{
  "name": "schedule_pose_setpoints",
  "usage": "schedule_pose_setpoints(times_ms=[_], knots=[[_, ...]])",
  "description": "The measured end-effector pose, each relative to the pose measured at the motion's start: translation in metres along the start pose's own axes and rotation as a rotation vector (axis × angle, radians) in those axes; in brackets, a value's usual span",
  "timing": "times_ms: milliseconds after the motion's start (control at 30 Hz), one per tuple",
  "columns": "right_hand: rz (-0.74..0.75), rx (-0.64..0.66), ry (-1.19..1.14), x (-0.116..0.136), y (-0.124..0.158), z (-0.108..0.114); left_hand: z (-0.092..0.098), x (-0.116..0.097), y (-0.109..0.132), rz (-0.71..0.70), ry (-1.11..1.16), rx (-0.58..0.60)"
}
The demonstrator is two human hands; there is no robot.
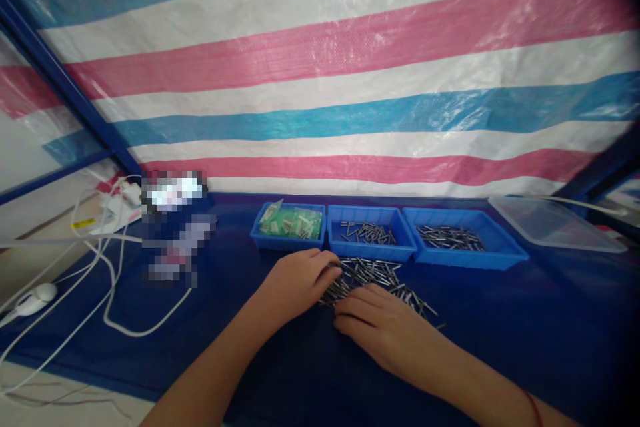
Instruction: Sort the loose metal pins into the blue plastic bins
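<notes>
A loose pile of thin metal rods (375, 272) lies on the dark blue table, in front of three blue bins. My left hand (299, 280) is at the pile's left side, thumb and fingers curled together at the rods. Lower and to the right, my right hand (377, 321) rests at the pile's front edge with its fingers bent down. Whatever the fingertips of either hand hold is hidden or too small to name. The middle bin (337, 230) and the right bin (500, 250) contain similar rods. Green bags with small pale pieces (295, 221) fill the left bin.
A clear plastic lid (555, 223) lies at the right back. White cables (113, 287), a white device (40, 297) and blurred items (183, 247) are on the left. Behind the table (280, 373) hangs a striped sheet (320, 100), with blue frame posts at both sides.
</notes>
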State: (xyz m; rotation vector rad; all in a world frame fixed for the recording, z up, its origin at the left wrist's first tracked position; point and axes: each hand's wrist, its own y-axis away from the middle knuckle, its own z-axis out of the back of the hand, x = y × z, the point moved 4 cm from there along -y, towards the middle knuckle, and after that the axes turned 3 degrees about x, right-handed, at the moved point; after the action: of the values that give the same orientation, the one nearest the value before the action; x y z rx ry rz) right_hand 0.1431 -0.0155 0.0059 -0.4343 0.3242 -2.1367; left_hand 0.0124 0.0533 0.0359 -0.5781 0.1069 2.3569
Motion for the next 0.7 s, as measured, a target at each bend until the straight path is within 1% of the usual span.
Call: schedule_pose_setpoints(times_ms=[100, 200, 267, 300, 367, 433, 500, 600, 700], knots=[[-0.109, -0.200, -0.133, -0.011, 0.002, 0.017, 0.002, -0.008, 0.000, 0.012, 0.202, -0.035], [-0.319, -0.421, -0.316, -0.027, 0.010, 0.028, -0.005, -0.021, 0.000, -0.054, 0.390, -0.025], [-0.468, -0.529, -0.415, -0.037, 0.017, 0.029, -0.014, -0.027, -0.001, -0.073, 0.451, -0.014], [-0.535, -0.574, -0.470, -0.041, 0.020, 0.028, -0.019, -0.028, -0.001, -0.055, 0.497, -0.021], [-0.632, -0.647, -0.610, -0.046, 0.023, 0.026, -0.027, -0.024, -0.003, 0.068, 0.636, -0.101], [-0.682, -0.676, -0.771, -0.047, 0.022, 0.023, -0.030, -0.019, -0.004, 0.160, 0.798, -0.185], [-0.708, -0.659, -0.915, -0.045, 0.019, 0.021, -0.030, -0.016, -0.005, 0.201, 0.926, -0.249], [-0.721, -0.616, -1.063, -0.043, 0.014, 0.016, -0.027, -0.017, -0.005, 0.190, 1.057, -0.300], [-0.730, -0.591, -1.143, -0.043, 0.015, 0.010, -0.026, -0.019, -0.005, 0.128, 1.169, -0.316]])
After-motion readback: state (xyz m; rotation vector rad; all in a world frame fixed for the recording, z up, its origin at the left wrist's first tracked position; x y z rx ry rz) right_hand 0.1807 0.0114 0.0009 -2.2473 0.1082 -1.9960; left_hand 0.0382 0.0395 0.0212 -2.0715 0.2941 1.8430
